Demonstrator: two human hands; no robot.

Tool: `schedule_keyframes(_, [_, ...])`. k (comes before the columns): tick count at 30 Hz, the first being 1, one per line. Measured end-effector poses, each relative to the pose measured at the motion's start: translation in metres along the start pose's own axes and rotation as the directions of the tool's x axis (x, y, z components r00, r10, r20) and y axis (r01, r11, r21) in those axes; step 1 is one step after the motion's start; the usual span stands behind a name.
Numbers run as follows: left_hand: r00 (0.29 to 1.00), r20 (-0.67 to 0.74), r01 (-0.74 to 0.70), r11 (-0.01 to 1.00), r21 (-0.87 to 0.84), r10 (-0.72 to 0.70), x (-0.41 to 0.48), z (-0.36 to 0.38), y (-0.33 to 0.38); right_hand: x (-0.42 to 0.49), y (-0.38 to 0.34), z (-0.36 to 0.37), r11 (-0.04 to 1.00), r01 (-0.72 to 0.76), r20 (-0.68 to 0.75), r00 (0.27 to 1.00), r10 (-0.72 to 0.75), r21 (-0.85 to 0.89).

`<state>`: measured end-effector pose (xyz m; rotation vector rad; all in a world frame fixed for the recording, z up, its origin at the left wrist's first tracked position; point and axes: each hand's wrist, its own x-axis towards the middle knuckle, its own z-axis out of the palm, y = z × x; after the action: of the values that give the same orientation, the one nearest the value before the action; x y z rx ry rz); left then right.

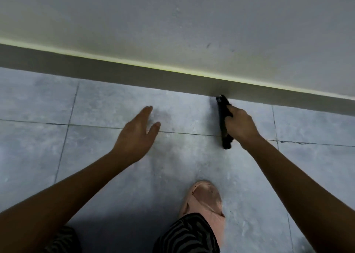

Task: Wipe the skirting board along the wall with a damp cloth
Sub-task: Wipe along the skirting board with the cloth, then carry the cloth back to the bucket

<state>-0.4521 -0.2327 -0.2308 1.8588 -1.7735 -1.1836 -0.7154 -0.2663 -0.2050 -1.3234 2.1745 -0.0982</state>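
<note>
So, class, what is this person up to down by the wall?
The person is bent over a tiled floor. The right hand grips a dark cloth, whose top end reaches the foot of the grey skirting board. The left hand hovers open, holding nothing. A pink slipper shows below.

- cloth (222, 118): dark, soft fabric, bunched, matt.
- skirting board (115, 74): smooth grey band, matt, painted look.
- wall (172, 22): pale matt paint, faintly scuffed and speckled.
- floor tiles (115, 106): grey-blue, mottled stone look, dull sheen, thin grout lines.
- slipper (206, 199): pink, matt, rubbery.
- trousers (188, 235): striped woven fabric.
</note>
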Motion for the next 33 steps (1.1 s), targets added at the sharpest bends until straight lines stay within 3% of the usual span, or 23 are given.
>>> schedule_keyframes(1, [0.982,0.105,0.18,0.948,-0.264,-0.157,-0.002,-0.011,0.012,-0.014,-0.019,0.002,0.976,-0.023,0.124,0.992,-0.004,0.217])
schedule_keyframes(2, [0.932,0.266,0.354,0.785,-0.508,-0.248,-0.003,-0.022,0.023,-0.029,-0.037,0.003,0.928,-0.054,0.237,0.971,-0.038,0.369])
schedule_keyframes(3, [0.879,0.395,0.472,0.603,-0.644,-0.266,-0.005,-0.035,0.033,-0.043,-0.057,0.004,0.89,-0.045,0.314,0.943,-0.113,0.454])
schedule_keyframes(5, [0.846,0.474,0.533,0.424,-0.732,-0.245,-0.007,-0.063,0.05,-0.068,-0.097,0.002,0.848,0.08,0.356,0.884,-0.304,0.524])
schedule_keyframes(7, [0.871,0.428,0.49,0.379,-0.785,-0.239,-0.015,-0.103,0.066,-0.092,-0.137,-0.009,0.806,0.317,0.294,0.813,-0.502,0.499])
schedule_keyframes(9, [0.919,0.327,0.391,0.417,-0.821,-0.219,-0.027,-0.154,0.084,-0.116,-0.177,-0.028,0.723,0.597,0.226,0.695,-0.683,0.348])
schedule_keyframes(11, [0.953,0.218,0.295,0.471,-0.831,-0.212,-0.045,-0.205,0.101,-0.141,-0.214,-0.051,0.606,0.779,0.236,0.566,-0.79,0.162])
schedule_keyframes(14, [0.966,0.044,0.187,0.569,-0.801,-0.256,-0.089,-0.273,0.123,-0.189,-0.262,-0.088,0.444,0.891,0.254,0.411,-0.876,0.089])
schedule_keyframes(16, [0.958,-0.053,0.129,0.587,-0.799,-0.282,-0.122,-0.307,0.135,-0.219,-0.289,-0.112,0.393,0.905,0.196,0.361,-0.912,0.16])
schedule_keyframes(18, [0.939,-0.158,0.046,0.568,-0.821,-0.304,-0.164,-0.336,0.144,-0.252,-0.311,-0.132,0.391,0.851,0.117,0.375,-0.92,0.351])
schedule_keyframes(20, [0.921,-0.228,-0.029,0.528,-0.849,-0.316,-0.206,-0.355,0.148,-0.277,-0.326,-0.141,0.411,0.78,0.045,0.445,-0.894,0.472])
schedule_keyframes(21, [0.907,-0.268,-0.069,0.512,-0.856,-0.326,-0.231,-0.364,0.148,-0.295,-0.334,-0.141,0.46,0.733,0.073,0.493,-0.867,0.501])
schedule_keyframes(23, [0.888,-0.317,-0.126,0.485,-0.865,-0.334,-0.267,-0.369,0.148,-0.322,-0.339,-0.13,0.615,0.518,0.292,0.573,-0.766,0.595])
schedule_keyframes(25, [0.861,-0.373,-0.182,0.475,-0.861,-0.346,-0.308,-0.374,0.143,-0.361,-0.341,-0.109,0.669,0.274,0.493,0.498,-0.713,0.691])
schedule_keyframes(26, [0.844,-0.403,-0.205,0.481,-0.853,-0.354,-0.327,-0.376,0.136,-0.38,-0.342,-0.094,0.653,0.192,0.528,0.445,-0.723,0.732])
schedule_keyframes(28, [0.775,-0.507,-0.23,0.578,-0.783,-0.378,-0.357,-0.382,0.113,-0.414,-0.348,-0.063,0.576,0.064,0.503,0.416,-0.758,0.815])
schedule_keyframes(30, [0.668,-0.636,-0.195,0.734,-0.651,-0.387,-0.381,-0.388,0.082,-0.44,-0.353,-0.036,0.518,0.024,0.446,0.476,-0.758,0.855])
schedule_keyframes(33, [0.524,-0.728,-0.122,0.807,-0.577,-0.441,-0.414,-0.39,0.022,-0.468,-0.366,0.004,0.514,0.183,0.366,0.508,-0.779,0.838])
